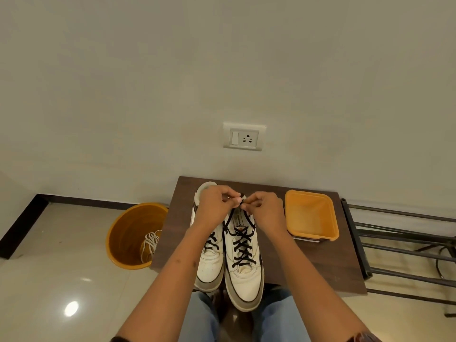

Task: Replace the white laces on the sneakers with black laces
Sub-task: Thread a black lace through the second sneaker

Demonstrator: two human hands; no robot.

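Two white sneakers stand side by side on a small dark wooden table [308, 267], toes toward me. The right sneaker [244, 275] carries a black lace [243, 248] crossed up its front. The left sneaker [209, 265] also shows black lacing, partly hidden by my left forearm. Above the right sneaker's collar my left hand [214, 208] and my right hand [264, 211] each pinch an end of the black lace, fingertips nearly meeting. White laces [151, 241] lie inside an orange bucket [123, 233] on the floor.
An orange square tub [311, 215] sits on the table's right side, nothing visible inside. A black metal rack [399, 245] stands to the right of the table. A wall socket [243, 137] is above. Glossy tiled floor lies to the left.
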